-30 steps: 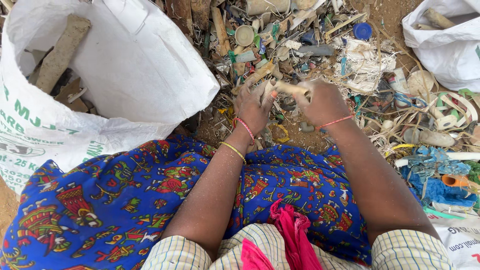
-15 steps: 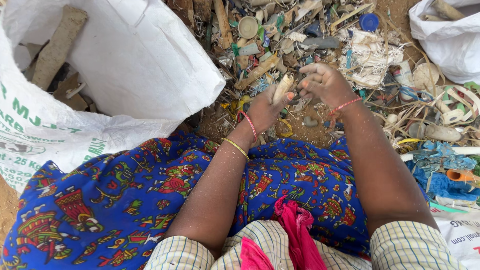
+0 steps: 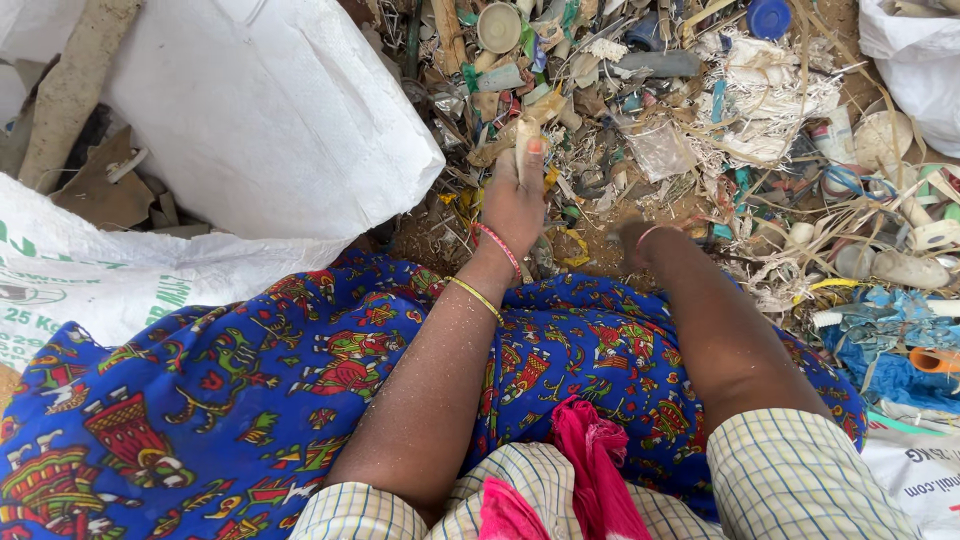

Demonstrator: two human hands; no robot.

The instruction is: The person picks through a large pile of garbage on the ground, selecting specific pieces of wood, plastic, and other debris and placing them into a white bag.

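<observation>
Bare dirt ground (image 3: 440,235) carries a heap of mixed plastic scrap (image 3: 700,110), w/ white woven sacks (image 3: 270,120) lying at left & right.

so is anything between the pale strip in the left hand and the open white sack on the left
Nothing visible blocks it. The left hand holds the pale strip upright over the litter pile, and the white sack lies right beside it to the left, its near wall folded over between hand and opening.

Bare soil patch (image 3: 600,215) between hands, scrap heap (image 3: 700,90) ahead, white sack (image 3: 270,120) crowding left
</observation>
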